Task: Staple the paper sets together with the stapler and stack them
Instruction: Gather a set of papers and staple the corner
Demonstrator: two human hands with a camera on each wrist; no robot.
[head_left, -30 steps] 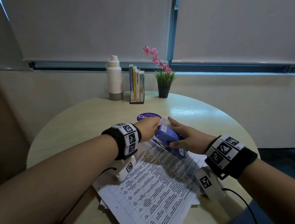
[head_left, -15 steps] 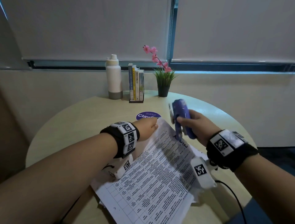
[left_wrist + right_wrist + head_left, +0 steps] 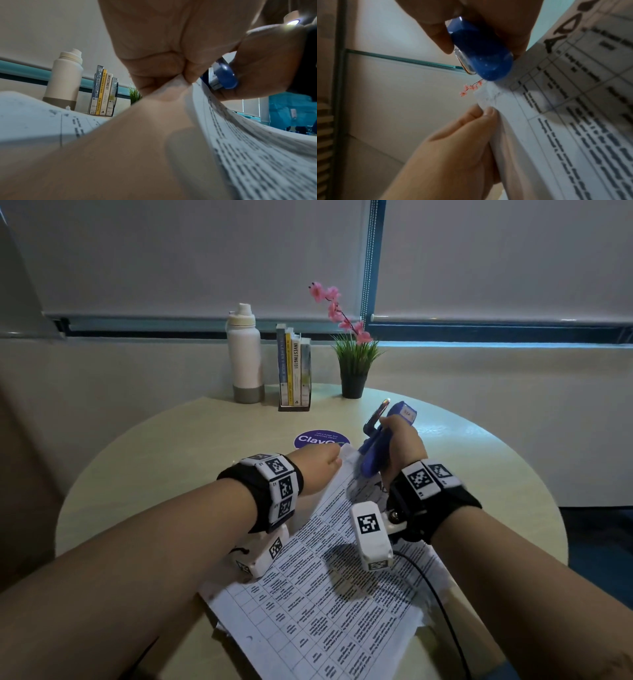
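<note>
Stapler [image 3: 376,446] now lifted clear in right hand [image 3: 404,446]; left hand [image 3: 317,470] pinches paper set [image 3: 329,587] corner, raised edge

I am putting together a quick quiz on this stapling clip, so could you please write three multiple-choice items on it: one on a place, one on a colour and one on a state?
1. Where does the white bottle stand?
A. left of the books
B. right of the potted plant
C. on the paper set

2. What colour is the stapler?
A. red
B. blue
C. green

3. What is the left hand doing?
A. lying flat on the table
B. holding the bottle
C. pinching the paper's corner

Answers: 1 A, the bottle is leftmost in the back row. 2 B, the body in the right hand is blue. 3 C, the wrist views show the fingers closed on the corner.
</note>
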